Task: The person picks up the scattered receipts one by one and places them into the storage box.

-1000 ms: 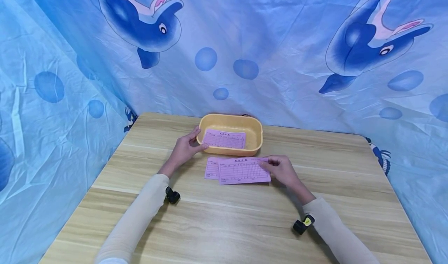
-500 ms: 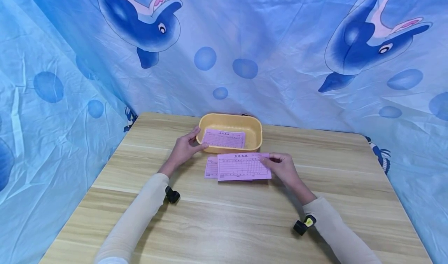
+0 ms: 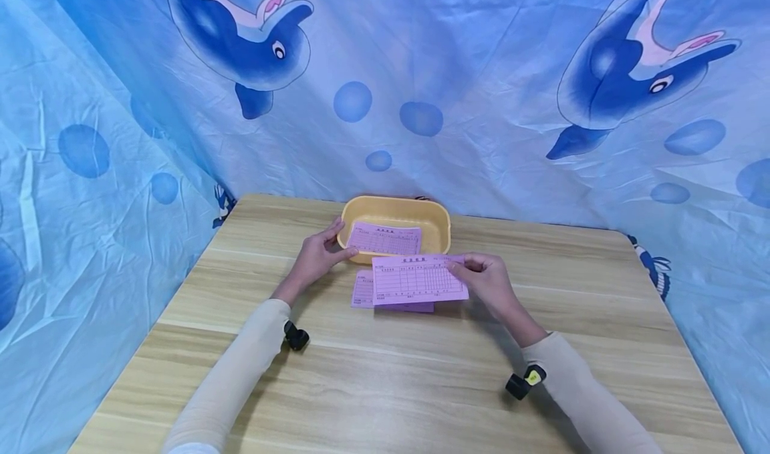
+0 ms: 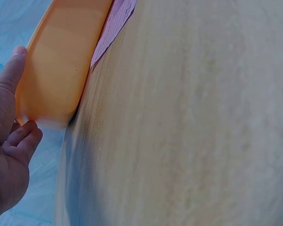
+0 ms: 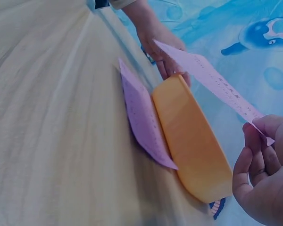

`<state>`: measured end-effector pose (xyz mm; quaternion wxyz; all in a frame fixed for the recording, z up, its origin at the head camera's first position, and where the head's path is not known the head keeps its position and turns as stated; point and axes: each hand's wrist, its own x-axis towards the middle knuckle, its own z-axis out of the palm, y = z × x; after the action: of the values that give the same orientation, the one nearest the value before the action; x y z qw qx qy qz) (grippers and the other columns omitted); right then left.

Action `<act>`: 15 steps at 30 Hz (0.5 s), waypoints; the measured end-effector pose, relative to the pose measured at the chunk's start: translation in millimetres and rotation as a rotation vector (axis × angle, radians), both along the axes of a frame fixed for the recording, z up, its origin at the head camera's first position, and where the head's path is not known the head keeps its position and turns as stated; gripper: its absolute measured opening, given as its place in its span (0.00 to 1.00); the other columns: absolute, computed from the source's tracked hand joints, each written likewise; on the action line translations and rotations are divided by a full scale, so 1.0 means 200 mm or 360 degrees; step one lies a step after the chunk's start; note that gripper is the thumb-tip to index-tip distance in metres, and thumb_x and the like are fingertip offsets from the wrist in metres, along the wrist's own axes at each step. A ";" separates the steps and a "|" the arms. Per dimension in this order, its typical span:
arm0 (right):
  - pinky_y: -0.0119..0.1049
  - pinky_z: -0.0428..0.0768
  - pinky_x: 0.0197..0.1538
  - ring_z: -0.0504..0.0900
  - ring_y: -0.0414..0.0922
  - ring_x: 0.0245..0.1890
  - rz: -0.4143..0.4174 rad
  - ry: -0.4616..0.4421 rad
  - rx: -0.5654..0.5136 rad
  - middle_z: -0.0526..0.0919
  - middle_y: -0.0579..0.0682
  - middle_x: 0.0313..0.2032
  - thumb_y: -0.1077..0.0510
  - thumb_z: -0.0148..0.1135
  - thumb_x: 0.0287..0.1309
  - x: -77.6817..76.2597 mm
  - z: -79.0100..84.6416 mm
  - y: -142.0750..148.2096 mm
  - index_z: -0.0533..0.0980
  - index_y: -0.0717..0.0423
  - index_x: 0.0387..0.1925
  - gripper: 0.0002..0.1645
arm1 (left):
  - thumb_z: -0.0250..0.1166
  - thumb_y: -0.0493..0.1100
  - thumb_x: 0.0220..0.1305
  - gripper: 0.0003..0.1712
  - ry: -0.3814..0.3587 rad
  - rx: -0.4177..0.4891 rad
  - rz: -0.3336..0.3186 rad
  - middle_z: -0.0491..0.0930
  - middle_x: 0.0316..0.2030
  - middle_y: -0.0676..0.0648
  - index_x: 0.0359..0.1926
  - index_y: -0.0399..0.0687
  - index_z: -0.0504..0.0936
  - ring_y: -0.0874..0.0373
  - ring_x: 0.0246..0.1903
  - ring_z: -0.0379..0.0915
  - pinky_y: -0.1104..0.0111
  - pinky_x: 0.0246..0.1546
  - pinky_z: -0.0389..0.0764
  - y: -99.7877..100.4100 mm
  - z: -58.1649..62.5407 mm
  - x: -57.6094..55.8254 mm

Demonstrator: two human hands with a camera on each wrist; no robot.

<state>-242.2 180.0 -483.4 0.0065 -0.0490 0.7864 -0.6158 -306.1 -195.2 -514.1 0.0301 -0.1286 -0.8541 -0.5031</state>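
Right hand (image 3: pixel 488 281): fingers pinching the lifted pink slip (image 3: pixel 418 279).
Left hand (image 3: pixel 317 257): fingers gripping the yellow tub (image 3: pixel 436 221) corner.
Writing: printed grid, unreadable.

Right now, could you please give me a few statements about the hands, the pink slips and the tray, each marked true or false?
1. The right hand pinches a pink slip clear of the table. True.
2. The left hand lies flat on the table. False: it grips the yellow tray at its end.
3. The tray is bare inside. False: a slip in the tray lies there.
4. More pink slips on the table lie before the tray. True.
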 end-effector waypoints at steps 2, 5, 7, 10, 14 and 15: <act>0.28 0.84 0.29 0.84 0.40 0.29 -0.0021 -0.0004 -0.0006 0.89 0.50 0.33 0.53 0.74 0.61 -0.01 0.02 0.00 0.85 0.65 0.45 0.19 | 0.77 0.56 0.57 0.51 0.0000 0.0012 -0.0004 0.56 0.78 0.45 0.74 0.39 0.64 0.56 0.76 0.54 0.71 0.70 0.69 0.00 0.00 0.00; 0.28 0.85 0.31 0.86 0.40 0.29 -0.0058 -0.0017 -0.0001 0.90 0.50 0.33 0.53 0.74 0.61 -0.03 0.05 0.00 0.85 0.66 0.46 0.20 | 0.77 0.55 0.57 0.52 0.0004 0.0019 -0.0013 0.56 0.78 0.45 0.74 0.38 0.64 0.56 0.76 0.54 0.71 0.70 0.68 0.00 0.00 0.00; 0.27 0.85 0.33 0.86 0.39 0.30 -0.0082 -0.0031 0.0026 0.90 0.49 0.35 0.51 0.74 0.61 -0.04 0.08 0.00 0.84 0.65 0.48 0.22 | 0.77 0.55 0.57 0.51 0.0006 0.0019 -0.0012 0.56 0.78 0.45 0.74 0.39 0.64 0.56 0.76 0.54 0.72 0.70 0.68 0.00 0.00 0.00; 0.28 0.86 0.36 0.87 0.39 0.33 -0.0099 -0.0037 0.0049 0.90 0.51 0.37 0.49 0.75 0.60 -0.06 0.11 0.00 0.84 0.63 0.49 0.24 | 0.77 0.55 0.57 0.52 0.0008 0.0021 -0.0009 0.56 0.77 0.45 0.74 0.38 0.64 0.56 0.76 0.54 0.72 0.70 0.68 0.00 0.00 0.00; 0.29 0.87 0.37 0.88 0.40 0.34 -0.0106 -0.0017 0.0054 0.90 0.51 0.39 0.48 0.74 0.61 -0.08 0.16 -0.01 0.84 0.62 0.50 0.24 | 0.78 0.55 0.56 0.52 0.0004 0.0027 -0.0005 0.56 0.78 0.45 0.74 0.38 0.65 0.56 0.76 0.55 0.73 0.69 0.69 0.00 0.00 0.00; 0.29 0.87 0.37 0.88 0.40 0.34 -0.0110 -0.0007 0.0042 0.90 0.52 0.39 0.48 0.74 0.61 -0.08 0.17 -0.01 0.84 0.62 0.50 0.24 | 0.78 0.55 0.56 0.52 0.0003 0.0030 -0.0005 0.56 0.78 0.45 0.74 0.38 0.65 0.55 0.76 0.55 0.72 0.69 0.69 0.00 0.00 0.00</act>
<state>-259.0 177.2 -450.2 -0.0123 -0.0203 0.7956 -0.6054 -306.1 -195.4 -513.9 0.0312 -0.1301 -0.8491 -0.5110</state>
